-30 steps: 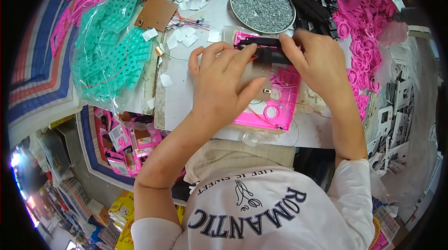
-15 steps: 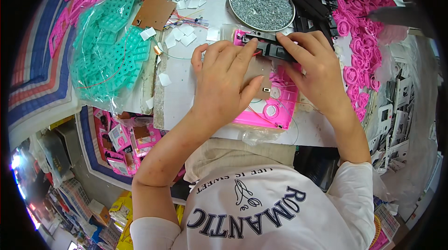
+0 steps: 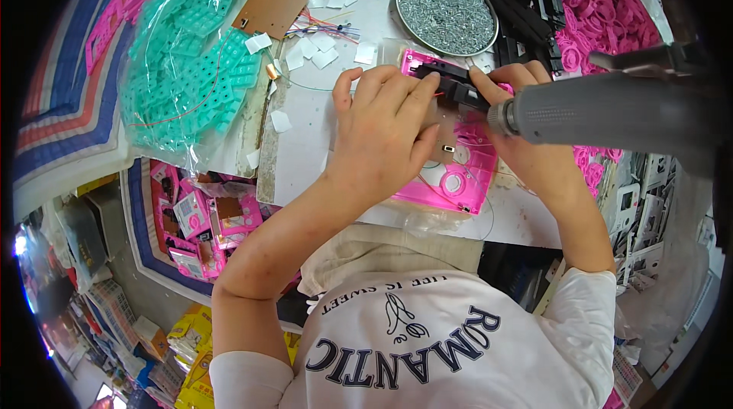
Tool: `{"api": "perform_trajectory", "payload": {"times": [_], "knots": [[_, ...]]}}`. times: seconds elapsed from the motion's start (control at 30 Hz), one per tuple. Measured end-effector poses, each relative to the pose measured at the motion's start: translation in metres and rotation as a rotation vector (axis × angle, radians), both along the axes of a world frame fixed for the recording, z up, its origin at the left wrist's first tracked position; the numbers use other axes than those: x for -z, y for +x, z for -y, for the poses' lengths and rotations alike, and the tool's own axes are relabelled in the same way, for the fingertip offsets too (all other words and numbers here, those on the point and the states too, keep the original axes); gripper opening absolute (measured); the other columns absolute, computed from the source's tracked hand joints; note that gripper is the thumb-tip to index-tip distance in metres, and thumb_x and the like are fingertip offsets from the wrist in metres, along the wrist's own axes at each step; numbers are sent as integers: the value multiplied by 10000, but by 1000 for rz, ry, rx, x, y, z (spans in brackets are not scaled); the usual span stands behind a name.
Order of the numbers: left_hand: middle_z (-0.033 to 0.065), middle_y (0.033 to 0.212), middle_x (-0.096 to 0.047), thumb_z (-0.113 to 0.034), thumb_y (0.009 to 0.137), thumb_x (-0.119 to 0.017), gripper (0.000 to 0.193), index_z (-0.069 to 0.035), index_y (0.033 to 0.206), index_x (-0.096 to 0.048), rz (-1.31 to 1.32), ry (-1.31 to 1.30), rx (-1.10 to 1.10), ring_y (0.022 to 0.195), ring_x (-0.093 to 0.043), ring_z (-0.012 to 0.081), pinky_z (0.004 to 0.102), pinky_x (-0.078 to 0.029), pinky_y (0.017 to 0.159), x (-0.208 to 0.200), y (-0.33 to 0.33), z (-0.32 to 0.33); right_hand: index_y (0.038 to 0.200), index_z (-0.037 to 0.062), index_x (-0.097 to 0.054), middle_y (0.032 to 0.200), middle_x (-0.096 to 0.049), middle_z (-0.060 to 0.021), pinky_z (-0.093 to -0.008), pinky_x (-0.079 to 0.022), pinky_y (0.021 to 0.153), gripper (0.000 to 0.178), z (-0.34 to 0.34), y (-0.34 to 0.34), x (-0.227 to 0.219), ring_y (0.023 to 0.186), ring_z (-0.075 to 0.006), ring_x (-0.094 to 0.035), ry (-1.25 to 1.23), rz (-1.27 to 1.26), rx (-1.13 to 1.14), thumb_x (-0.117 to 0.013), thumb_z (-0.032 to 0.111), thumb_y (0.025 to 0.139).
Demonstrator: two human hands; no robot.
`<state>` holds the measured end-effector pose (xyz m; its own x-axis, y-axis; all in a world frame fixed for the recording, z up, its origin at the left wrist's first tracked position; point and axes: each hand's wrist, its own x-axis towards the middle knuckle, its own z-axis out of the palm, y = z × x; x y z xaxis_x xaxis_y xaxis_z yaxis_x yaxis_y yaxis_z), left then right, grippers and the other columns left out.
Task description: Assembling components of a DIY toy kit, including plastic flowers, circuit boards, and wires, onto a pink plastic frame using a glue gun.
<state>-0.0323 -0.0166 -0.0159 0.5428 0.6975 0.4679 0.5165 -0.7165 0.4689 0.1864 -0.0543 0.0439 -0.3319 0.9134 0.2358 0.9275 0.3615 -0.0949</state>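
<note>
1. Two hands stood apart: left hand [image 3: 382, 126] spread over the pink case's [image 3: 437, 197] left, fingertip on the black part [image 3: 462, 94]; right hand [image 3: 531, 155] touching it from the case's right, grip unclear.
2. The part crossed the case's far end, long axis slanting left-to-right, neither hand nearer.
3. Metal pieces [image 3: 447, 12] lay beyond the case.

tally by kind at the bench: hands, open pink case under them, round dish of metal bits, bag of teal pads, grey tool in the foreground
Hands: 2 (left hand, right hand)
Open pink case under the hands: 1
Round dish of metal bits: 1
Clear bag of teal pads: 1
Grey tool: 1
Total: 6
</note>
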Motion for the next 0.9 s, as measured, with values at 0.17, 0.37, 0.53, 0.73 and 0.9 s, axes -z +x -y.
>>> {"api": "perform_trajectory", "payload": {"times": [0.17,0.37,0.53,0.73,0.9], "knots": [[76,1193,-620,-227,750,-768,589,-56,1301,-651,5,-59,13,1147,-542,297,497,-325,1005,-3,3,4,1251,80,-715,1062,-646,-82,-419,-507,801,595,-12,16,14,983,-296,-580,-37,-124,-59,-825,5,672],[69,1316,-571,-230,788,-757,491,-73,1247,-680,-129,19,-32,1170,-551,278,524,-293,1068,-20,6,1,1290,78,-680,1214,-638,-151,-439,-465,1003,512,-19,16,16,1173,-358,-562,-15,-81,-78,-796,131,795],[57,1210,-647,-260,815,-756,318,-82,1078,-736,-158,-49,74,1140,-590,253,535,-309,1073,-31,7,-19,1321,-20,-628,1302,-639,-153,-380,-471,1007,456,3,41,5,1182,-264,-607,-421,-500,48,-711,85,885],[79,957,-729,-289,825,-755,204,-116,932,-767,-69,51,-66,1001,-664,288,556,-404,930,-21,67,-118,1137,-55,-679,1129,-686,-190,-347,-520,920,235,32,148,-18,1043,-219,-641,709,-1001,377,-600,93,973],[80,894,-733,-303,863,-719,186,-124,898,-753,-383,-35,105,979,-670,295,524,-408,907,-7,91,-140,1143,-84,-618,1051,-697,-208,-371,-531,879,300,-56,168,-61,931,-240,-662,437,-1417,12,-620,170,983]]}}
